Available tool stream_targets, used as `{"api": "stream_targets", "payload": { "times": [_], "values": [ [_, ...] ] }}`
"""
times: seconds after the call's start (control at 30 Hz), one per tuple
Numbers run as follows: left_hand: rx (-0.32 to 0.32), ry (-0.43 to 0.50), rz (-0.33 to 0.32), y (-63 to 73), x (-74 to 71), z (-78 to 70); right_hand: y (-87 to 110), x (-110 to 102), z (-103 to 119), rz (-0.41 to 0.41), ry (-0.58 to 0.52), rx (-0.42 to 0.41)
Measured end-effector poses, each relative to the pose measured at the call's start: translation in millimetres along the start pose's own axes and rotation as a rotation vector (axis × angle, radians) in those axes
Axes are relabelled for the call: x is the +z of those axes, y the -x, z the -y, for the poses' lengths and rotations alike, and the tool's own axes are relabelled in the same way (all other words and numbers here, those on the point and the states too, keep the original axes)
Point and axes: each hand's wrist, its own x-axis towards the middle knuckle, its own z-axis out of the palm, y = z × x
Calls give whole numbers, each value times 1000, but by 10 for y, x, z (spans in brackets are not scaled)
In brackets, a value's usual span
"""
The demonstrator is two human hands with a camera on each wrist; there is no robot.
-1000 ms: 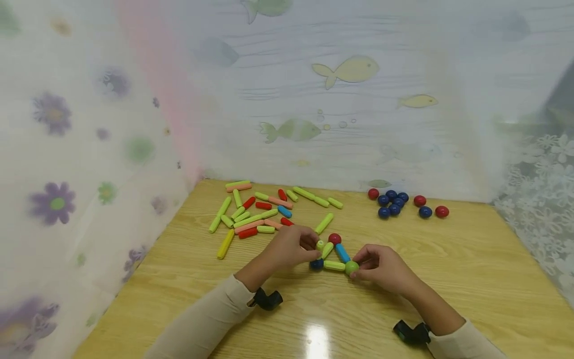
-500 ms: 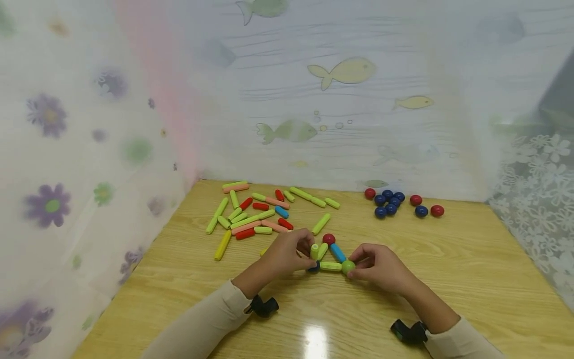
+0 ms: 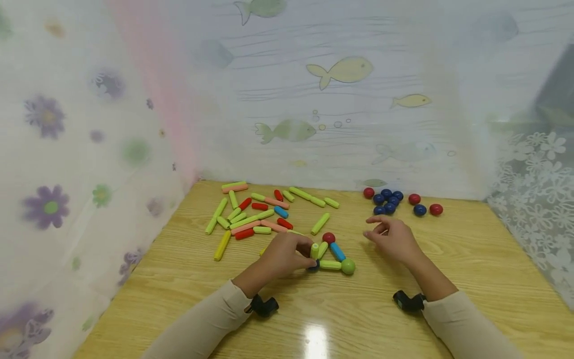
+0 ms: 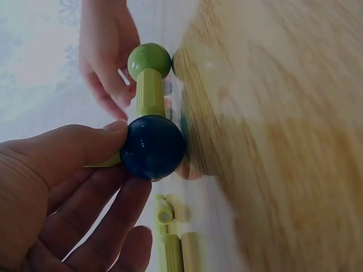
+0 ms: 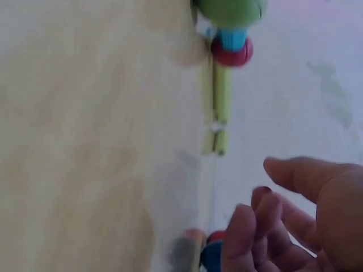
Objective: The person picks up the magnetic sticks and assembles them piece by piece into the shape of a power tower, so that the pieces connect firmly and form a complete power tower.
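Observation:
A triangle of rods and balls lies on the table. Its corners are a red ball [image 3: 329, 238], a green ball [image 3: 348, 267] and a dark blue ball [image 4: 153, 148]. A light blue rod [image 3: 338, 252] and two yellow-green rods join them; one yellow-green rod [image 3: 330, 265] runs along the near side. My left hand [image 3: 284, 257] pinches the dark blue ball between thumb and fingers. From that ball a short yellow-green rod [image 3: 315, 251] stands upright. My right hand [image 3: 396, 240] hovers right of the triangle, fingers loosely bent and holding nothing.
Loose rods in yellow-green, red, salmon and yellow, such as a yellow rod [image 3: 222, 245], lie at the left and back. Several dark blue balls [image 3: 389, 208] and a few red balls [image 3: 436, 209] sit at the back right. Printed curtains [image 3: 341, 124] border the table [image 3: 367, 319].
My right hand has let go of the green ball and moved back and right, toward the loose balls. My left hand stays at the dark blue ball, its fingers lower on it than before.

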Motion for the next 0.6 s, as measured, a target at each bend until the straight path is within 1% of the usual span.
{"api": "stream_targets", "payload": {
  "times": [0.07, 0.13, 0.3, 0.43, 0.6],
  "values": [
    [-5, -5, -3, 9, -9, 1, -124, -51, -36, -58, 61, 11],
    [-11, -3, -5, 12, -14, 4, -246, -88, -95, -94, 100, 30],
    [-17, -8, -7, 7, -21, -3, -478, -128, -251, -131, 128, 96],
    [-16, -9, -2, -3, -20, -5, -560, -133, -323, -151, 131, 150],
    [-21, -14, 3, -12, -18, 6, -577, -134, -329, -176, 129, 169]
  ]
}}
